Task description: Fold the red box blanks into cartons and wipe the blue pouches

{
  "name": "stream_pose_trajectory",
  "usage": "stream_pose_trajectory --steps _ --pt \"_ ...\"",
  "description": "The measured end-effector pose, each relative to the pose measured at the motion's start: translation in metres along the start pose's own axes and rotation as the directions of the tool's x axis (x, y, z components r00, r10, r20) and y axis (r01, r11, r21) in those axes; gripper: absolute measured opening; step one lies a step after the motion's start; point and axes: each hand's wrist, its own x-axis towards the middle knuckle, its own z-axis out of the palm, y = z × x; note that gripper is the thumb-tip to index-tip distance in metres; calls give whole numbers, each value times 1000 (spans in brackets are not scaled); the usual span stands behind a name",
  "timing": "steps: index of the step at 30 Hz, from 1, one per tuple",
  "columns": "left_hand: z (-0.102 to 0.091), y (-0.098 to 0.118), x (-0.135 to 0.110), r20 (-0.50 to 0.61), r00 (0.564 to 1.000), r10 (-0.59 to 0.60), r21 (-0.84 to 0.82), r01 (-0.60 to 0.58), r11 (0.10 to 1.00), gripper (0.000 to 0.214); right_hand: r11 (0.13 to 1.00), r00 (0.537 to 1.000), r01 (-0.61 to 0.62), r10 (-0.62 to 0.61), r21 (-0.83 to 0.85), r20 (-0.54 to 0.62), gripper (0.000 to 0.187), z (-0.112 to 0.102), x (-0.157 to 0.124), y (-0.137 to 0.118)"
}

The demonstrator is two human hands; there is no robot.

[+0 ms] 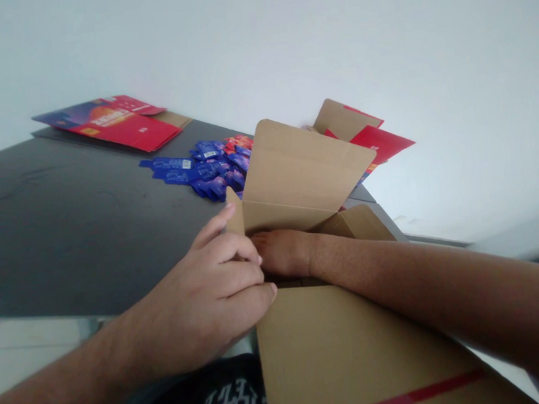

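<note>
An open cardboard box faces me, brown on the inside, with its far flap standing up. My left hand is at its left side, fingers curled over the edge beside a small side flap. Down inside the box is my right hand, back of the hand upward. The box's left side and my left hand hide its fingertips, so what it touches cannot be made out. A red stripe crosses the near flap.
On the grey table lies a pile of blue packets, with some red packets behind. Flat red and blue cartons rest at the back left. Another open red carton stands behind the box, near the white wall.
</note>
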Motion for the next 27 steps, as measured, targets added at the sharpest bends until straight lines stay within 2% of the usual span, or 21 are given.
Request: stream_pose_trajectory --steps 5,8,21,27 --pt "0 -1 1 3 1000 1 -7 -1 1000 15 983 994 -55 70 -177 79 31 -5 -3 -2" --pt "-1 0 2 0 1000 -3 -5 3 1000 14 974 994 -73 87 -213 60 30 -9 -5 -4" --pt "0 0 0 21 1000 -18 2 18 1000 17 990 995 53 -41 -132 91 29 -3 -2 -1" --pt "0 1 0 33 999 -25 -10 25 1000 16 995 995 35 -27 -89 92 34 -6 1 -2"
